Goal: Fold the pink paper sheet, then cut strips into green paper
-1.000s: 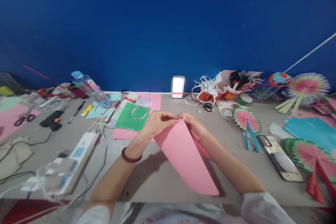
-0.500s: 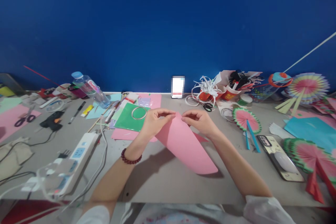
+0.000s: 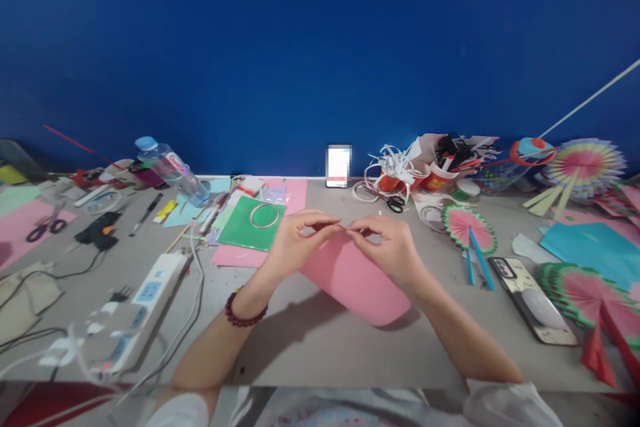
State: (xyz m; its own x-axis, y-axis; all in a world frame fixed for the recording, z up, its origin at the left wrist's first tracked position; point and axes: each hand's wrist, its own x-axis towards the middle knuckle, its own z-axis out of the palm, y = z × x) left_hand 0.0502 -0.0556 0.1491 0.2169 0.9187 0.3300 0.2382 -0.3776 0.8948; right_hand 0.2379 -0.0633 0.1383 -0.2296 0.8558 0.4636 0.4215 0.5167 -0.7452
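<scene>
While the left hand (image 3: 299, 241) and right hand (image 3: 389, 245), nearly closed, pinch its upper edge between thumb and fingertips, the pink paper sheet (image 3: 357, 283) slopes over the worktop (image 3: 300, 360), right of a green packet (image 3: 241, 223) bearing a silver ring (image 3: 251, 216).

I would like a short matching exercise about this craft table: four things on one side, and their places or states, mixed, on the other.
Things:
1. metal ring
2. curved pink sheet
3. plastic bottle
4. bead bracelet

Places or states:
A. transparent, with a blue cap
B. around the left wrist
C. lying on something flat and green
D. held by the left hand and the right hand

Pairs: 1-C, 2-D, 3-A, 4-B.
</scene>
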